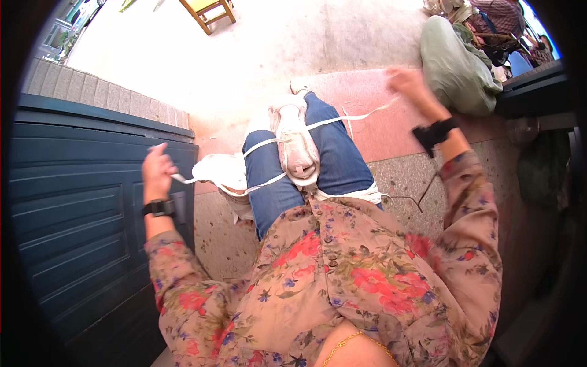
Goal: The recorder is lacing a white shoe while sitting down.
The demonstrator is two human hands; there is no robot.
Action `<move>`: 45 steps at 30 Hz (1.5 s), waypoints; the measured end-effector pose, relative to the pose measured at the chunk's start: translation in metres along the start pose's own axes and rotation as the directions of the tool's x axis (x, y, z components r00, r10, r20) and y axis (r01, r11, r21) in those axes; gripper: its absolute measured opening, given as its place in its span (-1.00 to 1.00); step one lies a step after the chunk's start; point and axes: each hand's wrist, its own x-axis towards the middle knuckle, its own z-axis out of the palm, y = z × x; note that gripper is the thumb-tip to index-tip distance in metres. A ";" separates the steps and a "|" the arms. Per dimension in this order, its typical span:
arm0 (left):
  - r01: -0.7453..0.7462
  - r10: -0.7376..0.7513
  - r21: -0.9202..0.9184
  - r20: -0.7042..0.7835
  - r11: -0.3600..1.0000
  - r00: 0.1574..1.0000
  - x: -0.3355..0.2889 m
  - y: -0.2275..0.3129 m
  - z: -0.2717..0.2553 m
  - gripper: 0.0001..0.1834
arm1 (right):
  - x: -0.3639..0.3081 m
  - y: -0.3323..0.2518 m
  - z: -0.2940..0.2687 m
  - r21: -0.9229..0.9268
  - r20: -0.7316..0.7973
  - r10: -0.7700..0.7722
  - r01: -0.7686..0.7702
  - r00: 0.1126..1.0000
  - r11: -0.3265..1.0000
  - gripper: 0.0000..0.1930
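A pale pink-and-white sneaker (299, 153) lies between my thighs on my jeans, its heel toward me. A white shoelace (342, 120) stretches from it on both sides. My left hand (159, 171), out to the left beside the blue panel, is closed in a pinch on one lace end. Raised at the far right, my right hand (416, 92) is blurred by motion; its fingers look closed on the other stretch of lace. A loop of lace crosses my left thigh. Beside that thigh is a white item (220, 171) whose kind I cannot make out.
A dark blue panelled door (73, 189) stands close on my left. At the far right sits a bulging pale green sack (455, 67), with more bags and cloth behind it. A yellow wooden stool (208, 12) stands far ahead on the bright floor.
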 end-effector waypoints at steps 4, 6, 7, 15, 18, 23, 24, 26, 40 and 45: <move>-0.141 -0.090 0.377 0.533 0.915 0.842 -0.032 -0.079 0.116 -0.71 | -0.020 -0.031 0.100 -0.132 0.206 -0.119 0.148 0.971 0.980 -0.80; -0.022 -0.253 0.522 0.448 0.852 0.858 -0.053 -0.112 0.168 -0.77 | -0.026 -0.020 0.134 -0.270 0.203 -0.216 0.267 0.955 0.925 -0.80; -0.080 -0.225 0.584 0.432 0.808 0.873 -0.054 -0.120 0.177 -0.78 | -0.024 -0.016 0.146 -0.323 0.183 -0.277 0.324 0.943 0.889 -0.80; -0.561 0.307 0.647 0.472 0.516 0.827 -0.034 -0.129 0.183 -0.76 | -0.017 -0.016 0.164 -0.598 -0.002 -0.333 0.266 0.943 0.756 -0.83; -0.418 0.136 0.573 0.469 0.705 0.873 -0.047 -0.136 0.175 -0.80 | -0.017 -0.020 0.166 -0.618 -0.051 -0.339 0.237 0.940 0.750 -0.83; -0.568 0.281 0.705 0.494 0.423 0.823 -0.058 -0.139 0.174 -0.81 | -0.013 -0.032 0.165 -0.743 0.136 -0.362 0.336 0.922 0.578 -0.88; -0.673 0.390 0.708 0.569 0.216 0.724 -0.055 -0.141 0.174 -0.82 | -0.013 -0.037 0.167 -0.800 0.207 -0.410 0.395 0.888 0.452 -0.89; -0.714 0.436 0.700 0.634 0.027 0.639 -0.050 -0.146 0.176 -0.85 | -0.014 -0.040 0.172 -0.825 0.255 -0.447 0.434 0.857 0.361 -0.90; -0.684 0.339 0.718 0.680 -0.129 0.650 -0.042 -0.137 0.189 -0.82 | -0.019 -0.038 0.166 -0.801 -0.033 -0.438 0.238 0.898 0.549 -0.85; -0.661 0.335 0.731 0.674 -0.169 0.659 -0.048 -0.133 0.195 -0.84 | -0.019 -0.036 0.166 -0.802 -0.026 -0.450 0.250 0.893 0.542 -0.84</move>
